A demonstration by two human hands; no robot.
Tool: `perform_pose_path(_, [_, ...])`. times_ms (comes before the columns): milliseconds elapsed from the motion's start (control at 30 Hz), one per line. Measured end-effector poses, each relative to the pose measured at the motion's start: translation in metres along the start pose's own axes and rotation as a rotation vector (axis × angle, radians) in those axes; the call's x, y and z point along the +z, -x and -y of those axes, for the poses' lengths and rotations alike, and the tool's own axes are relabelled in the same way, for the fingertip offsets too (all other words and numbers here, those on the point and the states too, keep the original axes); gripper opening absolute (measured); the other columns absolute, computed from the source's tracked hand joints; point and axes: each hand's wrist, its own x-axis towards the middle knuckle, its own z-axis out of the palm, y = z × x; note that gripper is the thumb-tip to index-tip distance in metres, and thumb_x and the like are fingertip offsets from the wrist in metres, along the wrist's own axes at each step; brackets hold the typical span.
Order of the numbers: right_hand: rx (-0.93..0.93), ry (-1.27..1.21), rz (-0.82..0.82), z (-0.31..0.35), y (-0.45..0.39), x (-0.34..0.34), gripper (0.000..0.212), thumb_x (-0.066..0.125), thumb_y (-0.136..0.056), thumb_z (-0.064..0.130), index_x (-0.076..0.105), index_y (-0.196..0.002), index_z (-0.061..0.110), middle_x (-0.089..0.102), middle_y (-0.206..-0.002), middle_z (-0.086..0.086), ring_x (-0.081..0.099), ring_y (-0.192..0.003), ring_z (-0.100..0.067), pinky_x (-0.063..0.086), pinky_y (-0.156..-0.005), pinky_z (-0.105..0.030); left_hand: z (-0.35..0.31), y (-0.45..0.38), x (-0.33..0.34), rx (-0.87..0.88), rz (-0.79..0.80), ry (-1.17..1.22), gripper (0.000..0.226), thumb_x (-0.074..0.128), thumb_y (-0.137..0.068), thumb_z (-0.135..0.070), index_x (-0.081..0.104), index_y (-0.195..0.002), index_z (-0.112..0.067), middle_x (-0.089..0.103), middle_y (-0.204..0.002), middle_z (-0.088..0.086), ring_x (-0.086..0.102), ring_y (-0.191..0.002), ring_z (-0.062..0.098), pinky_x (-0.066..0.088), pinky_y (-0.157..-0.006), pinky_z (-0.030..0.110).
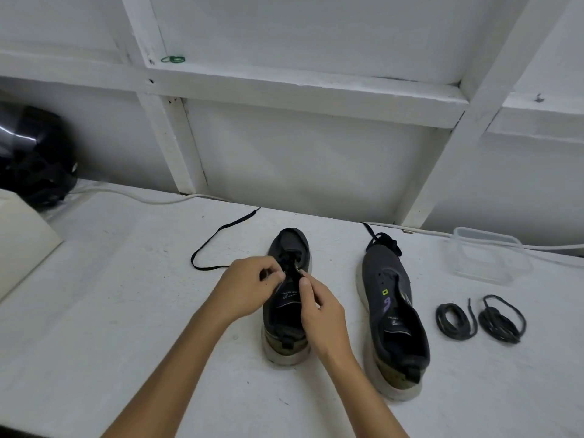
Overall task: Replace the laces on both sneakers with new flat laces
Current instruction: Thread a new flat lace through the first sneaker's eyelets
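Observation:
Two dark grey sneakers with white soles stand on the white table, toes pointing away. Both my hands work at the eyelets of the left sneaker [288,245]. My left hand [249,286] pinches a black flat lace [218,241], which trails off to the left and back across the table. My right hand [319,314] pinches the sneaker's tongue or eyelet edge beside it. The right sneaker [392,314] has no lace in its eyelets; a second black flat lace [384,241] lies bunched over its toe. Two coiled dark round laces [455,317] [502,320] lie to its right.
A clear plastic container [489,257] stands at the back right. A white cable [158,199] runs along the wall's foot. A black helmet [34,159] and a cream box [22,245] sit at the far left. White framed wall panels rise behind the table.

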Motion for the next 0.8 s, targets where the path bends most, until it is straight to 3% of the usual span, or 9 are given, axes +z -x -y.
perform_pose_path(67, [0.03,-0.006,0.024,0.0,0.001,0.0,0.035,0.046,-0.104,0.049,0.061,-0.135,0.042,0.061,-0.131,0.028,0.051,-0.124,0.011,0.04,-0.108,-0.019,-0.004,0.0,-0.005,0.013,0.016,0.087,0.014,0.059,-0.097,-0.033,0.064,-0.084,-0.037,0.062,-0.089,-0.014,0.057,-0.08,-0.002,0.039,-0.068,0.015])
perform_pose_path(133, [0.05,0.015,0.035,0.001,0.003,0.001,0.04,0.04,-0.104,0.053,0.059,-0.138,0.042,0.06,-0.133,0.027,0.05,-0.125,0.008,0.039,-0.109,-0.021,-0.009,0.002,-0.012,-0.02,0.046,0.265,0.016,0.056,-0.098,-0.034,0.064,-0.084,-0.036,0.066,-0.09,-0.013,0.059,-0.078,-0.003,0.041,-0.068,0.014])
perform_pose_path(267, [0.104,0.056,0.031,0.0,0.002,0.001,0.042,0.031,-0.104,0.059,0.067,-0.11,0.037,0.071,-0.108,0.016,0.062,-0.104,-0.005,0.049,-0.092,-0.026,-0.017,0.002,-0.027,-0.017,0.032,0.686,0.029,0.048,-0.104,-0.025,0.06,-0.078,-0.023,0.071,-0.085,0.003,0.061,-0.073,0.011,0.046,-0.065,0.024])
perform_pose_path(367, [0.132,0.096,0.029,-0.001,0.002,0.001,0.037,0.028,-0.102,0.064,0.058,-0.098,0.042,0.069,-0.102,0.015,0.061,-0.1,-0.009,0.049,-0.09,-0.03,-0.014,0.0,-0.033,-0.079,-0.096,1.0,0.032,0.042,-0.106,-0.026,0.052,-0.076,-0.018,0.056,-0.066,-0.001,0.044,-0.055,0.014,0.033,-0.057,0.03])
perform_pose_path(400, [0.136,0.103,0.034,-0.001,0.001,0.001,0.038,0.028,-0.101,0.065,0.059,-0.1,0.043,0.069,-0.105,0.015,0.061,-0.102,-0.009,0.049,-0.093,-0.032,-0.011,-0.001,-0.032,-0.117,-0.141,0.939,0.03,0.042,-0.105,-0.029,0.051,-0.078,-0.021,0.051,-0.061,-0.008,0.038,-0.053,0.012,0.03,-0.055,0.028])
perform_pose_path(500, [0.154,0.131,0.036,-0.001,0.001,0.001,0.052,0.026,-0.1,0.067,0.064,-0.124,0.04,0.069,-0.12,0.016,0.061,-0.113,-0.009,0.05,-0.102,-0.036,0.001,0.002,-0.023,-0.161,-0.126,0.304,0.026,0.057,-0.091,-0.057,0.061,-0.083,-0.034,0.057,-0.058,-0.018,0.048,-0.051,0.005,0.036,-0.049,0.017])
perform_pose_path(600, [0.156,0.139,0.038,-0.001,0.0,0.001,0.052,0.025,-0.1,0.067,0.058,-0.134,0.045,0.068,-0.125,0.017,0.06,-0.116,-0.008,0.049,-0.104,-0.038,0.009,0.008,-0.012,-0.115,0.053,-0.007,0.021,0.07,-0.081,-0.061,0.071,-0.087,-0.041,0.066,-0.083,-0.026,0.06,-0.078,-0.001,0.044,-0.065,0.02])
perform_pose_path(700, [0.151,0.16,0.05,-0.002,0.0,0.002,0.052,0.024,-0.101,0.067,0.056,-0.136,0.046,0.067,-0.127,0.017,0.059,-0.116,-0.007,0.049,-0.101,-0.034,0.007,0.01,-0.014,-0.025,0.052,0.104,0.013,0.068,-0.091,-0.041,0.072,-0.079,-0.04,0.067,-0.074,-0.021,0.056,-0.067,-0.004,0.039,-0.062,0.012])
perform_pose_path(800, [0.154,0.18,0.041,-0.001,-0.001,0.002,0.052,0.023,-0.101,0.065,0.055,-0.136,0.045,0.067,-0.12,0.02,0.059,-0.108,-0.003,0.046,-0.09,-0.026,-0.002,0.011,-0.028,0.035,0.051,0.56,0.013,0.067,-0.089,-0.035,0.074,-0.08,-0.031,0.068,-0.077,-0.01,0.055,-0.07,0.0,0.041,-0.067,0.011])
